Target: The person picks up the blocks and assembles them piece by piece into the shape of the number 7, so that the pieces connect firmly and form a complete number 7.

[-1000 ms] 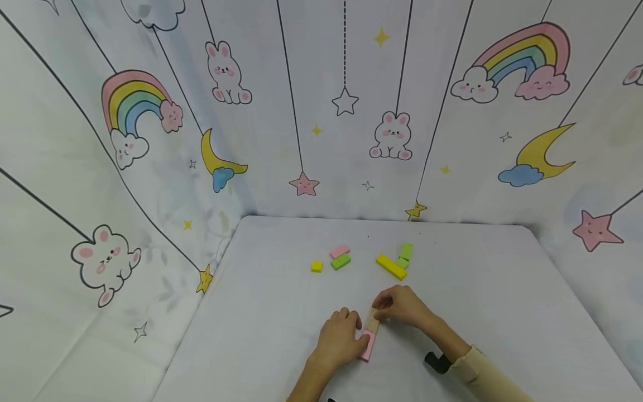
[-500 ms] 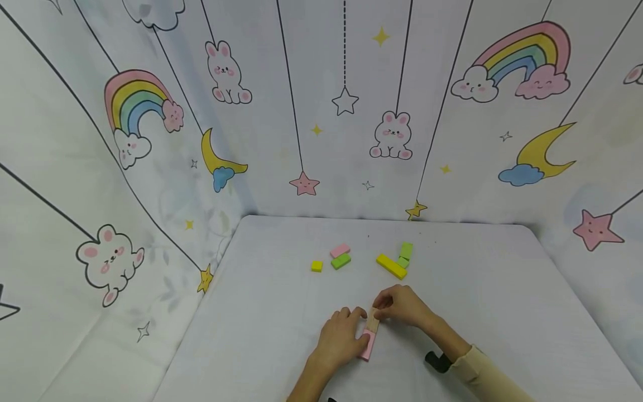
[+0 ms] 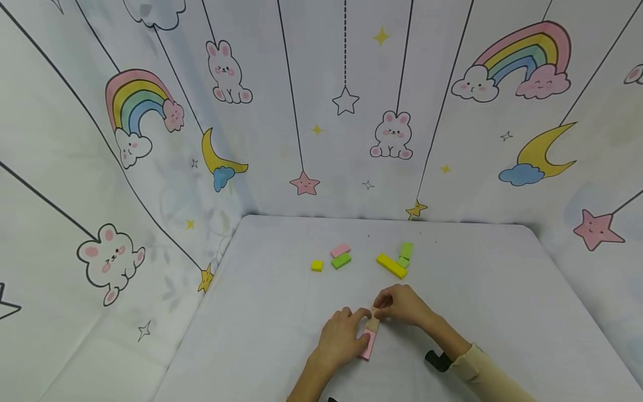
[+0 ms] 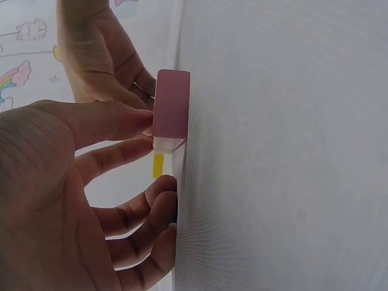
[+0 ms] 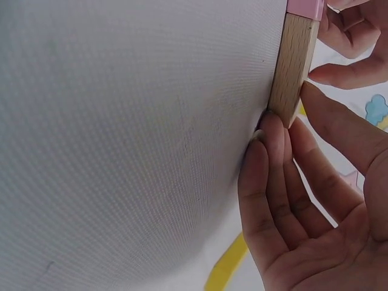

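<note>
On the white table a pink block (image 3: 369, 347) lies end to end with a bare wooden block (image 3: 373, 323), and the two form one straight row. My left hand (image 3: 339, 338) has its thumb on the pink block (image 4: 172, 103), while its index finger reaches across to the wooden block. The other left fingers are curled against the tabletop. At the far end, my right hand (image 3: 406, 306) pinches the wooden block (image 5: 293, 66) between thumb and fingers. In the right wrist view only one end of the pink block (image 5: 305, 7) shows.
Farther back lie a small yellow block (image 3: 317, 266), a pink block (image 3: 340, 250) beside a green block (image 3: 341, 261), a long yellow block (image 3: 391, 266), and light green blocks (image 3: 406, 251) touching it. A patterned cloth wall (image 3: 331, 145) stands behind the table.
My left index finger has stretched forward and right until it touches the wooden block. The right hand and both blocks have hardly moved.
</note>
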